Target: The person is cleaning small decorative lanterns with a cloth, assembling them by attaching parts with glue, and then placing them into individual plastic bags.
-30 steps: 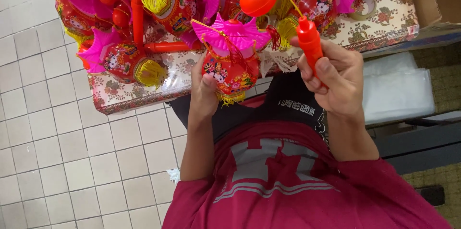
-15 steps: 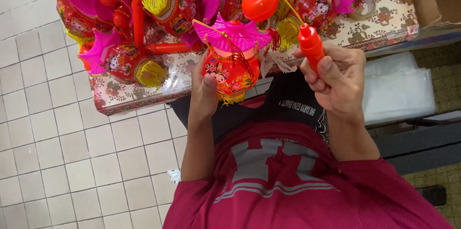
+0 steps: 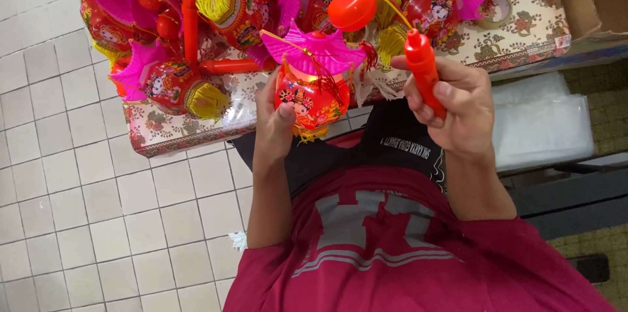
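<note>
1. Red plastic handle [image 3: 424, 71], stick-shaped, stands nearly upright in the right hand [image 3: 458, 106], whose fingers are wrapped tight about its lower half; its tip pokes out above the fist.
2. Yellow cord [image 3: 391, 12], thin, runs up and leftward from the handle's tip toward the lantern; where it ends is hard to make out.
3. Round red lantern [image 3: 311, 97], printed with a figure, topped by a pink fan-shaped roof [image 3: 314, 52], yellow tassel fringe at its base. The left hand [image 3: 275, 122] is closed on its left side, thumb pressed flat on the front, fingers hidden behind. It hangs just left of the right hand, apart from it.
4. Red heart-shaped piece [image 3: 353, 3], glossy, sits just above and between both hands; whether it belongs to the held lantern cannot be told.
5. Counter [image 3: 170, 135], covered in floral wrapping paper, lies beyond both hands and carries a heap of like lanterns [image 3: 222, 11] with red sticks, pink roofs and yellow tassels.
6. Tape roll [image 3: 495, 10] lies on the counter, above and right of the right hand.
7. Step judged: lantern and handle are being held together as a pair, likely for joining or checking. A next move would call for steadying the lantern body while keeping the cord untangled.
</note>
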